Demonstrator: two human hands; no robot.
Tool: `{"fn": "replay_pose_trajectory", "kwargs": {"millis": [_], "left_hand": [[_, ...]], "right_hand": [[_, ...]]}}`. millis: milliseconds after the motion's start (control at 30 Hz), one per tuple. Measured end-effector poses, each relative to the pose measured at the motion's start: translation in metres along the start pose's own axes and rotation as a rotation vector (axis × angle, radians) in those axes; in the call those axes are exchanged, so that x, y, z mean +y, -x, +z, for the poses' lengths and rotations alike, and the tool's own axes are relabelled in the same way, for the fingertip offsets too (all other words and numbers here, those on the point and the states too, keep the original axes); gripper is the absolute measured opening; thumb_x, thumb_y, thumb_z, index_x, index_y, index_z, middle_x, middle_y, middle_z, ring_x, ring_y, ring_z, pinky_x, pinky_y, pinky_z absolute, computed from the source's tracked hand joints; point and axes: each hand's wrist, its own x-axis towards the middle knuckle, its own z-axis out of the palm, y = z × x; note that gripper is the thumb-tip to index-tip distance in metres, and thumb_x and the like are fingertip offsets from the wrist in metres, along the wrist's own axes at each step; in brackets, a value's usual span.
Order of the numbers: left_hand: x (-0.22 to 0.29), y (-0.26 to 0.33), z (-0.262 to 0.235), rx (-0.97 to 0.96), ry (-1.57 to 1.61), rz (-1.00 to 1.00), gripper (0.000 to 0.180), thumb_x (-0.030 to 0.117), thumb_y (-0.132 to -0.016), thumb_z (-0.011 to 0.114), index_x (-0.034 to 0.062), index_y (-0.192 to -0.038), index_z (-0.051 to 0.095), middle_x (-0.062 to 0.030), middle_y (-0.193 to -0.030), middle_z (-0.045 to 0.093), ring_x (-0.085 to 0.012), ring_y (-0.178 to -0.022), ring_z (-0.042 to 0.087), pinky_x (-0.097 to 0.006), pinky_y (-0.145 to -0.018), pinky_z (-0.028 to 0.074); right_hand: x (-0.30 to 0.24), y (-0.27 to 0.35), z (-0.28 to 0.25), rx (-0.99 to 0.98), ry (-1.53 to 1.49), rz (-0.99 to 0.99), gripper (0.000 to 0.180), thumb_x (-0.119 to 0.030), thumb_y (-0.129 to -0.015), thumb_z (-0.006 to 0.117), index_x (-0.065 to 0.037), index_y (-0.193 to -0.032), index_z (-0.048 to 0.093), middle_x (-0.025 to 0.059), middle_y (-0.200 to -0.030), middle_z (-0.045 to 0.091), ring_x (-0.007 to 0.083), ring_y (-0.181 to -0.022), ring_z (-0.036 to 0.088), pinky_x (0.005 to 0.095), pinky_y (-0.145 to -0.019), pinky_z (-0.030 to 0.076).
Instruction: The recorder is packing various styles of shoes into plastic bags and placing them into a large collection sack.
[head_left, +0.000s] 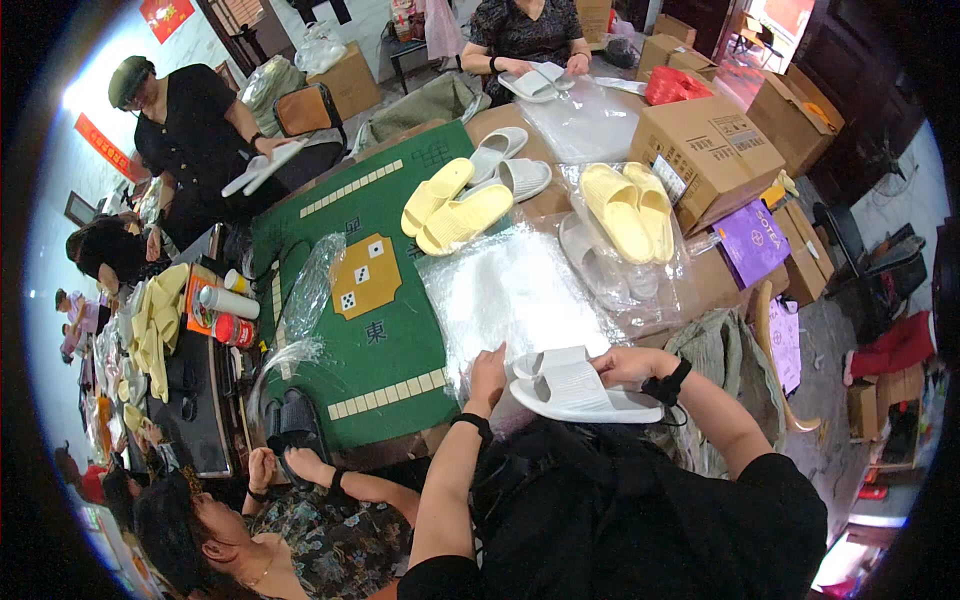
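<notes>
A pair of white slippers (560,385) is in my right hand (630,368), whose fingers close round it by the open foot end. The pair is stacked together above the near edge of the table. My left hand (487,378) is at the near edge of a stack of clear plastic bags (520,290), its fingers pressed together on the film. Past the bags lie a pair of yellow slippers (465,220) and a pair of grey slippers (515,180). Right of the stack, more yellow slippers (630,215) rest on clear plastic, with pale slippers (592,262) under it.
A green mat (400,345) covers the table's left part. Cardboard boxes (705,160) and a purple package (750,240) stand at the right. A co-worker (300,520) sits close on my left; others handle slippers across the table (530,50) and at far left (200,130).
</notes>
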Motion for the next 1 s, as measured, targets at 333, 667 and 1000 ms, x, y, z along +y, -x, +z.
{"fn": "replay_pose_trajectory", "kwargs": {"millis": [333,667,1000], "left_hand": [[0.034,-0.009,-0.015,0.383,0.025,0.087,0.027,0.014,-0.083,0.051,0.0033,-0.107,0.057,-0.0137,-0.108,0.058,-0.0304,-0.099,0.052,-0.039,-0.085,0.037],[0.082,-0.016,-0.021,0.267,-0.122,0.174,0.030,0.019,-0.081,0.055,0.0165,-0.111,0.057,-0.0102,-0.125,0.045,-0.0324,-0.119,0.036,-0.058,-0.098,0.016],[0.097,-0.003,-0.030,0.235,0.127,0.158,0.033,0.015,-0.079,0.058,0.0246,-0.111,0.059,-0.0127,-0.134,0.033,-0.0403,-0.124,0.026,-0.059,-0.097,0.018]], "right_hand": [[0.018,-0.016,0.010,0.531,0.269,-0.002,0.021,-0.012,-0.079,0.052,-0.001,-0.095,0.060,0.0045,-0.082,0.060,0.0121,-0.076,0.053,0.0261,-0.068,0.043],[0.027,-0.044,0.028,0.726,0.982,-0.241,0.018,-0.016,-0.071,0.056,-0.002,-0.082,0.055,0.0141,-0.085,0.051,0.0332,-0.082,0.051,0.0426,-0.067,0.041],[0.018,-0.094,0.037,1.123,0.796,-0.349,0.030,-0.017,-0.075,0.055,0.003,-0.095,0.048,0.0221,-0.096,0.045,0.0388,-0.091,0.043,0.0453,-0.075,0.035]]}}
